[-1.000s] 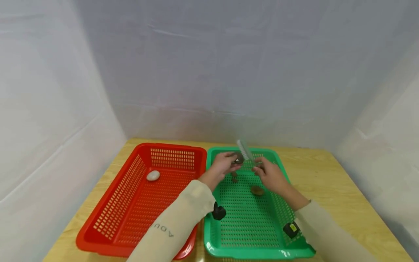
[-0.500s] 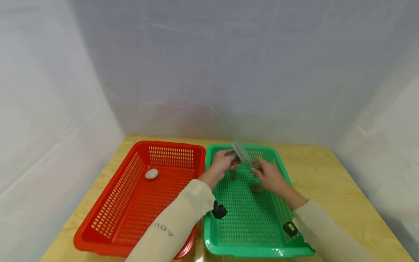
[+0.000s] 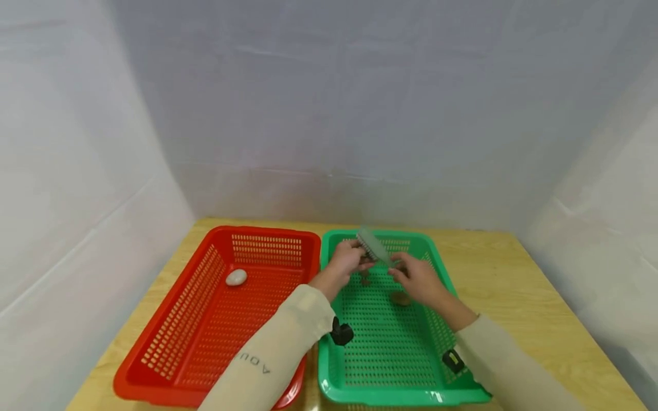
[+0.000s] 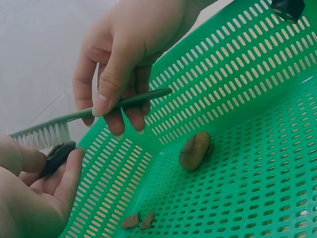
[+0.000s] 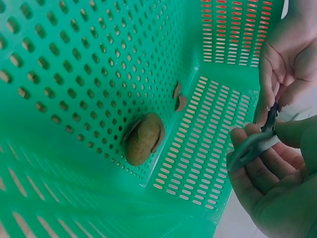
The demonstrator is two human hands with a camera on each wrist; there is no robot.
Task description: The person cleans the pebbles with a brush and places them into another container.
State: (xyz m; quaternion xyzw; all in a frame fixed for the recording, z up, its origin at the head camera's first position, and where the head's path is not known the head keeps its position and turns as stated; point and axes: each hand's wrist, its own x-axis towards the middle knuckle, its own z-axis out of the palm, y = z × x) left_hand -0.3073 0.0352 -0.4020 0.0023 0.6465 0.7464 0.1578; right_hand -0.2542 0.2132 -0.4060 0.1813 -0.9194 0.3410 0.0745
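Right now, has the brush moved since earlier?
Yes: in the head view, the brush has shifted left and down against the back rim of the green basket.

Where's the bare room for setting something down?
Free: red basket floor, nearer than the white stone; green basket floor, nearer than the brown stone; table right of green basket. Crowded: green basket's far end, with left hand, right hand, brush and brown bits.

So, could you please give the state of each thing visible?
Dark stone, gripped in left hand
Brush, in right hand, bristles toward dark stone
White stone, lying in red basket
Brown stone, lying in green basket
Brown bits, lying in green basket
Red basket, upright
Green basket, upright
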